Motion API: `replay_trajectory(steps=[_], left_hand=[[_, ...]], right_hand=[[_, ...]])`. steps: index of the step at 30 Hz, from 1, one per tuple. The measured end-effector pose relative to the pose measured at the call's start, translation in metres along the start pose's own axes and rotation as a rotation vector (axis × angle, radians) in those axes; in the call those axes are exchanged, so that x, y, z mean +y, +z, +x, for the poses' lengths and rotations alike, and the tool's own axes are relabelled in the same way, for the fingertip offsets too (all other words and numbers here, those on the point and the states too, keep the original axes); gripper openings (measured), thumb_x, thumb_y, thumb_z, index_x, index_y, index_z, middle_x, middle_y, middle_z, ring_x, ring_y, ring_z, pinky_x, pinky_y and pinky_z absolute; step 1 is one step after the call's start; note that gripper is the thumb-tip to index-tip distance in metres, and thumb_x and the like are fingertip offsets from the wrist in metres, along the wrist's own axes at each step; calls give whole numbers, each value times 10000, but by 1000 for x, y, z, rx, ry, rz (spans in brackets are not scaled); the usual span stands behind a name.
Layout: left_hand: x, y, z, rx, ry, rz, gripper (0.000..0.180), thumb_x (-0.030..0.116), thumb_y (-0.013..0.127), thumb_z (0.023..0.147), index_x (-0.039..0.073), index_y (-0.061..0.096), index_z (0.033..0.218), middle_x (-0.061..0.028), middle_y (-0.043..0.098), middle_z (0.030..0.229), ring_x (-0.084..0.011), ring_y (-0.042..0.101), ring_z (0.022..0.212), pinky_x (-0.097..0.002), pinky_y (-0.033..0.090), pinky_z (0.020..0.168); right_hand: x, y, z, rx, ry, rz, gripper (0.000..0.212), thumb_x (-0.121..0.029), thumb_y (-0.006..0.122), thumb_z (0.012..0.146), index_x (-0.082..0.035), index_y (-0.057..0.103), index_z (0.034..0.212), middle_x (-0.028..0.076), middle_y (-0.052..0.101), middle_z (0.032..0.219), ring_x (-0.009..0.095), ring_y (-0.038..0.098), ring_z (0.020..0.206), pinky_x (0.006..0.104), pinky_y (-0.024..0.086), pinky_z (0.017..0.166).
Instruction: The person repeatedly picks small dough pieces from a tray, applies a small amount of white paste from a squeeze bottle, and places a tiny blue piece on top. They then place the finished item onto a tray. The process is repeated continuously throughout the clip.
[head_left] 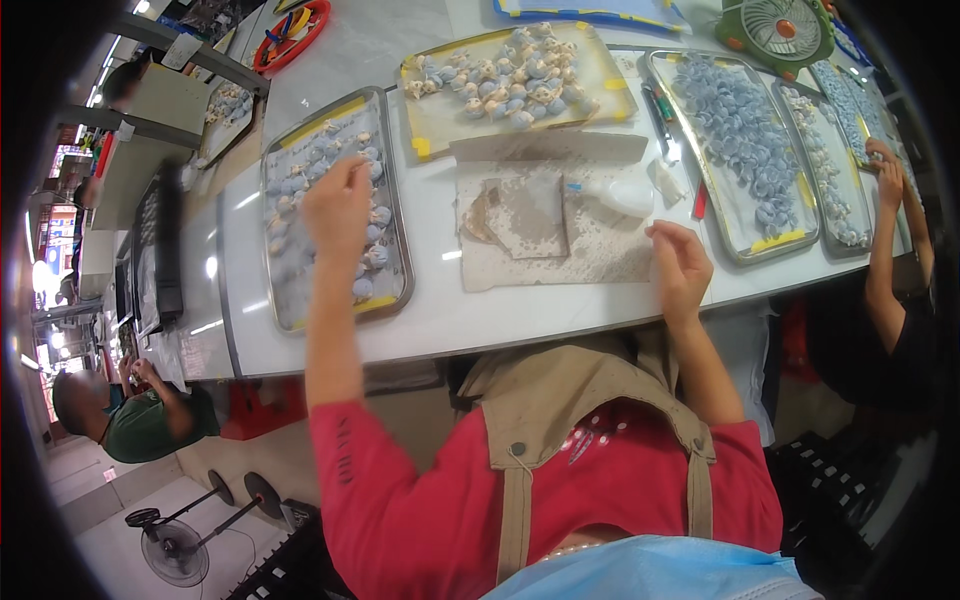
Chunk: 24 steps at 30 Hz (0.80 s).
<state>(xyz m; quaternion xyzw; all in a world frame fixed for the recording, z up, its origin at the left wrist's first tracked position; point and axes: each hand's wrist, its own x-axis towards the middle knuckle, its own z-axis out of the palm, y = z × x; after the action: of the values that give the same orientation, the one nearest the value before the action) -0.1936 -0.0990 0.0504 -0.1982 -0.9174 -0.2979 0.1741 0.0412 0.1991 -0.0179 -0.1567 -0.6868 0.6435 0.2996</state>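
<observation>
My left hand is over a metal tray on the left, its fingers drawn together and slightly blurred; whatever they may hold is hidden. Small blue-and-cream figurine pieces lie spread in that tray. At the right edge of a stained cardboard sheet is my right hand, with curled fingers pressed toward the thumb; nothing nameable shows in them. On the cardboard lie a white squeeze bottle with a blue tip and a smaller worn board.
Beyond the cardboard, a yellow-edged tray bears many cream-and-blue pieces. To the right stands a tray of blue-grey parts, with pens and a red tool beside it. A green fan stands far right. A co-worker's hands are at right.
</observation>
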Motion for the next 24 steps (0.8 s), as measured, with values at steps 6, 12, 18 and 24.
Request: replay_trajectory(steps=[6,12,18,24], left_hand=[[38,95,65,-215,362,-94,239,174,642,729,76,623,946,-99,631,788,-222,606,701,-308,468,657],[26,122,87,-493,207,3,313,202,654,700,89,599,986,-139,611,790,-322,589,777,-372,463,691],[66,56,43,-391,-110,-606,318,115,631,786,90,588,1100,-36,611,764,-127,575,668,-251,446,588],[118,28,-78,-646,-565,-1346,356,104,612,836,5,526,1167,-59,592,975,-111,576,747,-209,461,641]], right_hand=[[-3,-1,1,3,58,22,162,10,539,859,44,580,1013,80,612,934,125,570,895,233,428,819],[-2,-1,0,9,57,55,165,9,543,858,41,579,1016,79,613,937,125,573,881,231,431,805],[-10,-7,27,2,-190,-442,243,-64,607,816,-7,584,1051,99,623,956,186,570,865,271,437,770],[2,-3,52,-117,-311,-747,345,-162,675,751,-28,583,1055,128,609,985,289,539,880,349,445,763]])
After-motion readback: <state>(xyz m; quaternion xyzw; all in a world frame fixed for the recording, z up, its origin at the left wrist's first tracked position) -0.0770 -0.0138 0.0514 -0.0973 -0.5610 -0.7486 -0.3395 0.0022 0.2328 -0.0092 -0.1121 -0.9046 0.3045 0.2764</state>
